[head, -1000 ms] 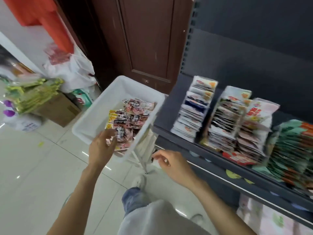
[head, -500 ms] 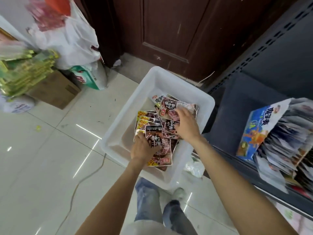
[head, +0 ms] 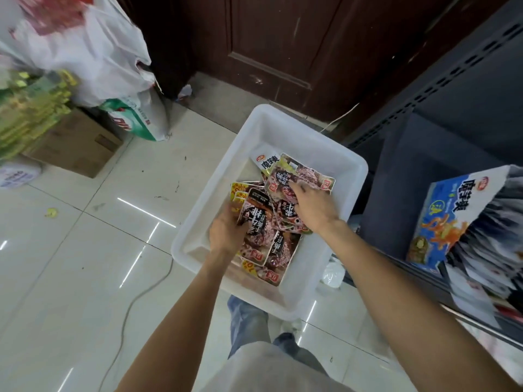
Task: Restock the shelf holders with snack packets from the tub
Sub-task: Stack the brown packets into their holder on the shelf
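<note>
Head view: the left hand (head: 226, 232) reaches into the tub (head: 351, 165) and its fingers curl round the edge of a dark packet (head: 256, 219), lifting that side of it off the heap. The right hand (head: 312, 206) lies on a second packet (head: 301, 179) farther back in the tub, fingers spread over its face; whether they pinch it or merely press cannot be told from here. Both forearms run up from the lower edge of the frame. The loose packets (head: 278, 251) lie in an overlapping pile along the right half of the tub, some with yellow corners, one white packet at the far end. The tub stands above the tiled floor (head: 85, 278), just left of the dark shelf (head: 424, 154). On the shelf, at the right edge, stands a holder (head: 452, 219) with a blue printed front, packed with upright packets behind it. Left, on the floor, sit a cardboard box (head: 76, 145), a white sack (head: 96, 55) and green-yellow bundles (head: 31, 108). A brown door (head: 283, 46) fills the background.
</note>
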Demonstrator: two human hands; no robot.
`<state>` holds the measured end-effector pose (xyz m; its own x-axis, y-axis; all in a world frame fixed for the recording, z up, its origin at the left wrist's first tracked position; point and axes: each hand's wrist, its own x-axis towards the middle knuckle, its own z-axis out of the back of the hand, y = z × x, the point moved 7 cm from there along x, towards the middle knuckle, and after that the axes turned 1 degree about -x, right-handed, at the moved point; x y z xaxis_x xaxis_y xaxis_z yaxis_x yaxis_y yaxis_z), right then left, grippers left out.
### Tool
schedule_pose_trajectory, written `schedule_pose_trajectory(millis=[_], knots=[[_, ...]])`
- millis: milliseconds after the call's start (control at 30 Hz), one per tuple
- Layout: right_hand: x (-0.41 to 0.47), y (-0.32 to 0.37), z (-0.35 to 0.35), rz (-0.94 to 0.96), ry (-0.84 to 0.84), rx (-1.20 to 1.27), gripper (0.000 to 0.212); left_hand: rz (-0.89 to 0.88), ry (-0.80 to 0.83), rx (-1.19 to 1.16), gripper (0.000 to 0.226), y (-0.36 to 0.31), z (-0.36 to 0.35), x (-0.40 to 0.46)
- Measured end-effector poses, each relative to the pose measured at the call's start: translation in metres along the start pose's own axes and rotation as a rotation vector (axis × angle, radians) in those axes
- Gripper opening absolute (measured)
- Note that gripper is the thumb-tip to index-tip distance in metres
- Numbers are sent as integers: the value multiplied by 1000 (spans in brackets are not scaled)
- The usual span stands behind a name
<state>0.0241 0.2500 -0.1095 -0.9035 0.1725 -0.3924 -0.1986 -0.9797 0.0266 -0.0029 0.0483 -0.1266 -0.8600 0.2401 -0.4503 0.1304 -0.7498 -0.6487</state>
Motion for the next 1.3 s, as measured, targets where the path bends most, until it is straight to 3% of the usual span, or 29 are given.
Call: schedule_pose_trajectory(millis=[100, 167, 267, 333, 433, 533, 633, 767, 867, 933, 1133, 1233, 1300], knots=[[-8, 5, 2, -14, -4, 132, 46, 15, 16, -13, 24, 6, 6, 5], [-16, 9, 8, -8, -16, 200, 44, -33, 16, 6, 21, 1, 12, 6], [-31, 11, 33, -51, -180, 294, 38, -146, -30, 41, 19, -16, 24, 2], [-48, 0, 53, -175, -323, 556, 30, -226, -105, 68, 14, -28, 37, -9], [-79, -8, 62, -310, -337, 1254, 32, -229, -217, 37, 14, -31, 65, -26], [-113, -4, 65, -357, -310, 1704, 38, -51, -194, -364, 12, -29, 86, -37], [-142, -5, 79, -332, -369, 1775, 37, 119, -84, -859, 9, -42, 94, -51], [-174, -20, 97, -307, -477, 1746, 37, 30, 230, -997, 39, -92, 88, -66], [-198, -39, 108, -309, -568, 1781, 37, -106, 411, -943, 72, -134, 77, -81], [-218, -57, 115, -311, -636, 1799, 38, -185, 448, -879, 78, -158, 68, -96], [-306, -118, 122, -319, -869, 1700, 53, -441, 323, -402, 60, -219, 45, -159], [-369, -156, 107, -380, -969, 1698, 50, -687, 292, -69, 45, -256, 30, -205], [-417, -184, 93, -460, -1054, 1692, 45, -831, 318, 99, 49, -285, 13, -244]])
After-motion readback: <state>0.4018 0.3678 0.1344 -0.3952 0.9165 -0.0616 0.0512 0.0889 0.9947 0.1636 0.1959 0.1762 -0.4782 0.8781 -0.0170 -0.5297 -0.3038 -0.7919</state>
